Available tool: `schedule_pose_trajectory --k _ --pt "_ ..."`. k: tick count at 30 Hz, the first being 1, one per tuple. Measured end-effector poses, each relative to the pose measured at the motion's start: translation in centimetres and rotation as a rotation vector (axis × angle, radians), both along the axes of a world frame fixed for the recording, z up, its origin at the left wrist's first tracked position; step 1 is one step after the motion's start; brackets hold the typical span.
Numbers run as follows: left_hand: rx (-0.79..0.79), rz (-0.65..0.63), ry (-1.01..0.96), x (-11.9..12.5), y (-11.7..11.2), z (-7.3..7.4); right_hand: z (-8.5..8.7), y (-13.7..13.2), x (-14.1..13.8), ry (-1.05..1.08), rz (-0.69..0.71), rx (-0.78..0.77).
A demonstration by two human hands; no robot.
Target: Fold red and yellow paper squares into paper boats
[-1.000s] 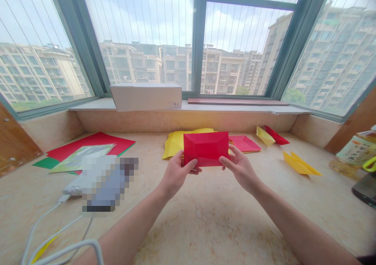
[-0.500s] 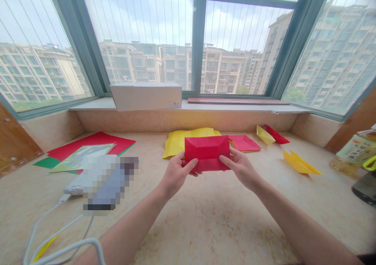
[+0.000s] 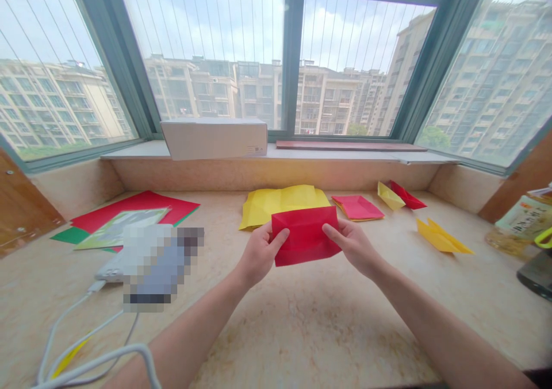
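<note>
- Nearest me, low and to the left of the folded red paper (image 3: 305, 237), I see white cables (image 3: 131, 349) looping over the bench (image 3: 302, 326), with a yellow strip (image 3: 71, 355) among them.
- My hands are apart from each other, both clamped on that red paper: the left hand (image 3: 263, 251) pinches its left end, the right hand (image 3: 354, 244) its right end. Both thumbs press the near face; the fingers behind are mostly hidden from me.
- The red paper shows creases. I can't tell whether its lower edge touches the bench.
- Left of the red paper, a pixelated patch (image 3: 157, 271) hides an item from me; a white device (image 3: 111, 273) with a cable plugged in pokes out beside it.
- Well right of the red paper I have a yellow folded piece (image 3: 442, 238) and, beyond that, a labelled bottle (image 3: 520, 222).
- Left and farther back than the red paper, red sheets (image 3: 138, 202) overlap green ones (image 3: 69, 235).
- Just behind the red paper lies creased yellow paper (image 3: 284, 199); behind and right, a pinkish-red folded stack (image 3: 357, 207).
- Farthest back, left of the red paper, a white box (image 3: 215, 139) rests on the windowsill (image 3: 336, 154).
</note>
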State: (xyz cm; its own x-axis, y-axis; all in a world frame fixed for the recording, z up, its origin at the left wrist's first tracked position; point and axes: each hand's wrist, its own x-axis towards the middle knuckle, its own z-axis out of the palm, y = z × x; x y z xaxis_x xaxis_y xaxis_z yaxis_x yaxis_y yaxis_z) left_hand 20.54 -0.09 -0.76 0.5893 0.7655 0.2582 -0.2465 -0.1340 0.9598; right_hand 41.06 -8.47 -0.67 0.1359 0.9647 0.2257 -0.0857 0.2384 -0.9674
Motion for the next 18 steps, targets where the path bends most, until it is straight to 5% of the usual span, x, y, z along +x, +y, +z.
schedule_pose_trajectory --k 10,18 --pt "-0.087 -0.05 -0.096 -0.04 -0.43 0.3 -0.26 0.03 0.44 0.051 -0.1 -0.003" --pt "0.024 0.049 0.002 -0.82 -0.6 0.53 -0.5 -0.02 0.85 0.01 -0.154 0.092"
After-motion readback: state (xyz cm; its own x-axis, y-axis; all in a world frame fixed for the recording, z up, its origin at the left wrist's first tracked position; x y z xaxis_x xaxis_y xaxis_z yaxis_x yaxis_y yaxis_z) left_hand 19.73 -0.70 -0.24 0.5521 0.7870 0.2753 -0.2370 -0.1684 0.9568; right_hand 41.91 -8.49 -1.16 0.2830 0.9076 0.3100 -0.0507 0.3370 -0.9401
